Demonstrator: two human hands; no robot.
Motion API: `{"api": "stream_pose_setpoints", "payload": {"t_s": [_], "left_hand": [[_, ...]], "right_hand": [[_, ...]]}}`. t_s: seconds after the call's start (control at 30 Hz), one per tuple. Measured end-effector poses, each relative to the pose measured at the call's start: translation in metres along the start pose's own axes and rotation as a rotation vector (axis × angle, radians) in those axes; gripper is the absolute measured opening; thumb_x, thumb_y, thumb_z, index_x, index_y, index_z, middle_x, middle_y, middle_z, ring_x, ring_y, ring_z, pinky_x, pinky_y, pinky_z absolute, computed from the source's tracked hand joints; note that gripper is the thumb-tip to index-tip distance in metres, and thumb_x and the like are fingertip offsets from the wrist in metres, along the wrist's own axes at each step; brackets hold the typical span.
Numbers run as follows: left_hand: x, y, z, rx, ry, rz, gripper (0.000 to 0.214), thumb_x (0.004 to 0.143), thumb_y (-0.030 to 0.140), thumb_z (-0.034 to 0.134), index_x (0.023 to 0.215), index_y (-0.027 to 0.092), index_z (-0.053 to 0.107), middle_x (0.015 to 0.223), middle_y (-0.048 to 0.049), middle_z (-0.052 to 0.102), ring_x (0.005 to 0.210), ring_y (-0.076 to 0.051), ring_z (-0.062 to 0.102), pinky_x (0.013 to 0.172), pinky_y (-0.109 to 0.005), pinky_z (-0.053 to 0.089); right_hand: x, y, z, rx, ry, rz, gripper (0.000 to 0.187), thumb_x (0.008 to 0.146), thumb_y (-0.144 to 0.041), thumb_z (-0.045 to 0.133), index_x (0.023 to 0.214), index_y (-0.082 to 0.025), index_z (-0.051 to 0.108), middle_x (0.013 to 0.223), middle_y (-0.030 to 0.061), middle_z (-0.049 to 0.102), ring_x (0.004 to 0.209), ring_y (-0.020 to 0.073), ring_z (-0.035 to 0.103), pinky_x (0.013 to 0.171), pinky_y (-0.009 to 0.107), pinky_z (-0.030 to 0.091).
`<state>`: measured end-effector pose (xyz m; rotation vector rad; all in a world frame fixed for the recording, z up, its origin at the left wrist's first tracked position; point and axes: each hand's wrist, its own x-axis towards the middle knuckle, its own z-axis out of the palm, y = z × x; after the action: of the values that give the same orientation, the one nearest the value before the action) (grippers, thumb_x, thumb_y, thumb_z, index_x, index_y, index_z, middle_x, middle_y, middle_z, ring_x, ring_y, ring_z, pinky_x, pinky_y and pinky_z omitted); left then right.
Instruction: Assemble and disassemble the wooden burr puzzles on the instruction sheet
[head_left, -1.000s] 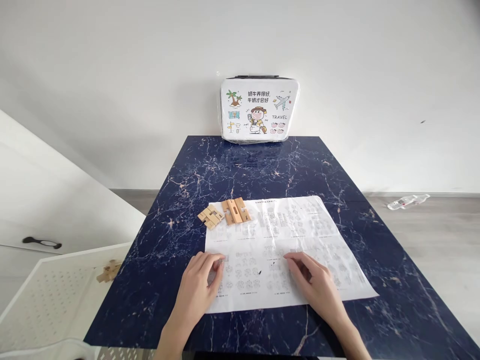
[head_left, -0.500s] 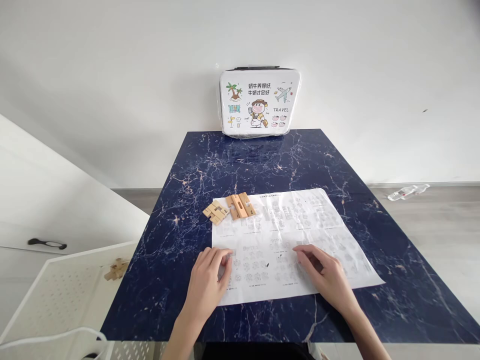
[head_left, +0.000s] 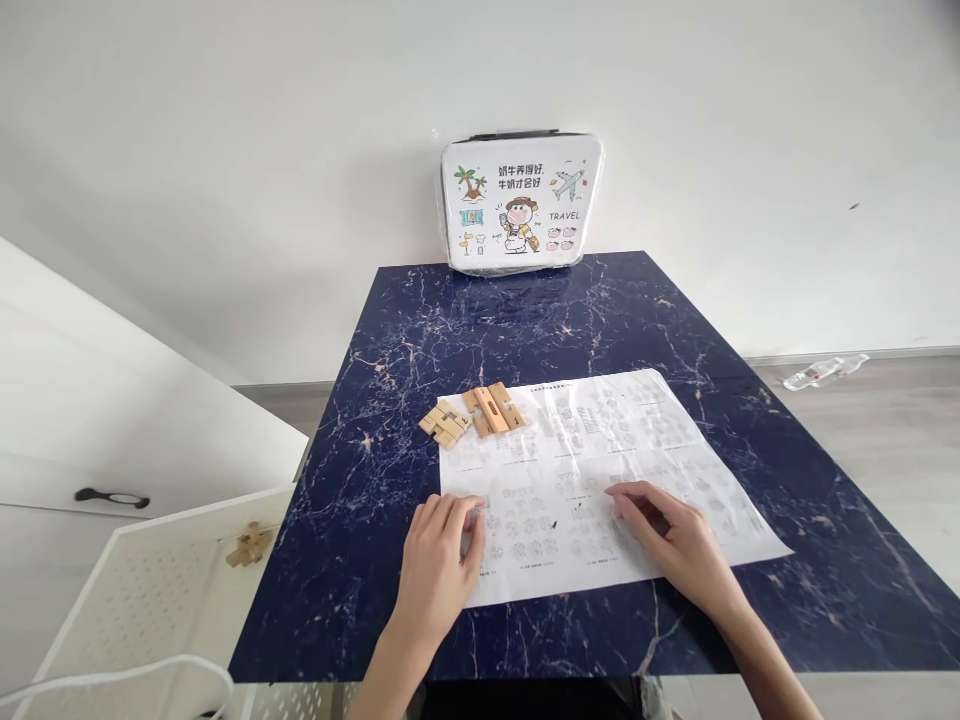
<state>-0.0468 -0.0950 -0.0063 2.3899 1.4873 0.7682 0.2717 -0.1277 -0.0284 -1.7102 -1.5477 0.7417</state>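
Both my hands rest on a white instruction sheet (head_left: 600, 470) printed with small diagrams, lying on a dark blue marbled table (head_left: 525, 320). My left hand (head_left: 439, 565) lies on the sheet's near left corner, fingers loosely curled and flat, holding nothing. My right hand (head_left: 671, 545) lies on the sheet's near middle, fingers bent down onto the paper, holding nothing. Two groups of flat wooden puzzle pieces (head_left: 472, 415) sit at the sheet's far left corner, apart from both hands.
A white case with cartoon travel pictures (head_left: 521, 200) leans against the wall at the table's far edge. A white perforated cart (head_left: 142, 600) at the left holds a wooden puzzle (head_left: 250, 545). A plastic bottle (head_left: 825, 372) lies on the floor at right.
The view has shifted, so the table and sheet sit a little further right and up in frame. Both hands stay on the sheet in the same pose.
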Motion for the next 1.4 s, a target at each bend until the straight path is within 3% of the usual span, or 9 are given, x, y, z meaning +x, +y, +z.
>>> {"api": "stream_pose_setpoints", "payload": {"t_s": [0.57,0.97,1.4], "left_hand": [[-0.0034,0.0001,-0.0004,0.025,0.021,0.04,0.017,0.106,0.015,0.05,0.112,0.021,0.065,0.085,-0.0031,0.067,0.079,-0.023,0.064,0.075,-0.036,0.048],[-0.0042,-0.0029,0.0007,-0.016,0.002,0.041,0.018,0.107,0.019,0.049,0.115,0.022,0.065,0.09,-0.0038,0.069,0.08,-0.023,0.064,0.078,-0.038,0.05],[-0.0032,-0.0049,0.0012,-0.025,-0.043,0.006,0.018,0.109,0.023,0.048,0.114,0.022,0.065,0.09,-0.0029,0.069,0.083,-0.023,0.064,0.084,-0.04,0.05]], "right_hand": [[0.0008,-0.0034,-0.0011,-0.02,0.021,0.003,0.035,0.102,-0.054,0.06,0.103,-0.024,0.077,0.084,0.005,0.077,0.067,0.0219,0.066,0.059,0.032,0.052],[0.0042,0.0038,0.0001,0.025,0.009,0.022,0.035,0.104,-0.053,0.059,0.109,-0.023,0.076,0.089,0.0068,0.078,0.078,0.0254,0.072,0.069,0.035,0.055],[0.0067,-0.0027,0.0007,0.008,-0.001,-0.031,0.035,0.105,-0.053,0.056,0.108,-0.024,0.076,0.085,0.0057,0.077,0.07,0.0234,0.068,0.063,0.033,0.052]]}}
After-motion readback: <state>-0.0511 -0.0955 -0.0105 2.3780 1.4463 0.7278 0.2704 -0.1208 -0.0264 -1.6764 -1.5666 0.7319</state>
